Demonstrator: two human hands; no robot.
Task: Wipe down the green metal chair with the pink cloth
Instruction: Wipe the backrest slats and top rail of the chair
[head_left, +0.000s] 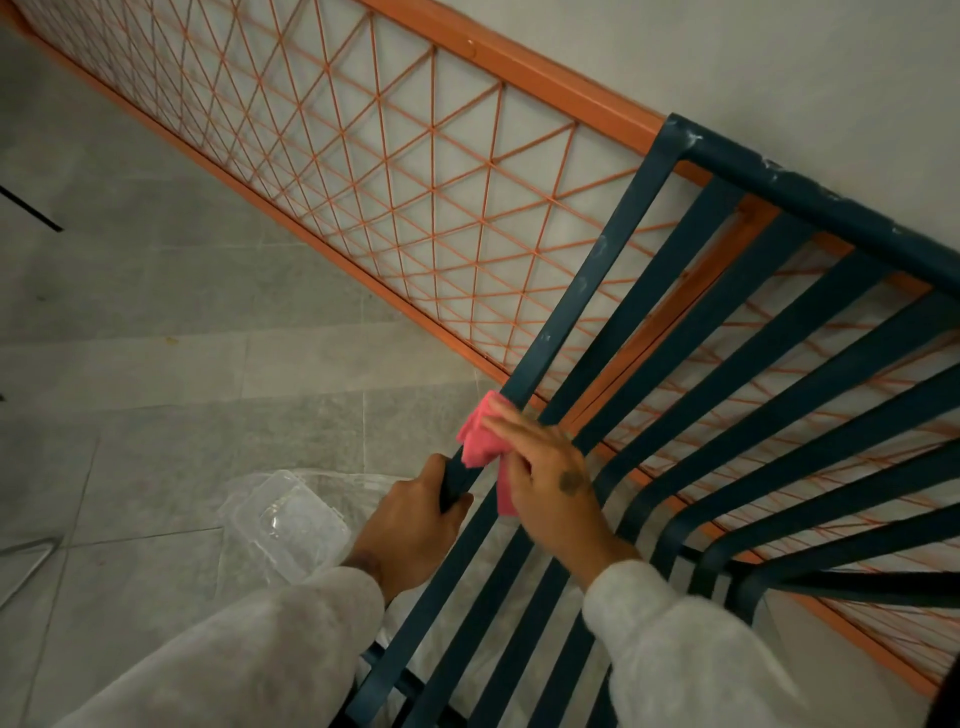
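Tiled floor (156, 312), left hand (415, 512) gripping green chair (582, 291), right hand (550, 483) flat on pink cloth (478, 441)

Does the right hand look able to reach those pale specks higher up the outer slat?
Probably yes: the right hand presses the pink cloth on the outer slat, which runs bare up to the pale specks; the left hand grips lower down, out of the way.

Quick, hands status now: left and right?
Left hand: gripping the outer slat of the dark green metal chair.
Right hand: fingers straight, pressing the crumpled pink cloth on that slat.
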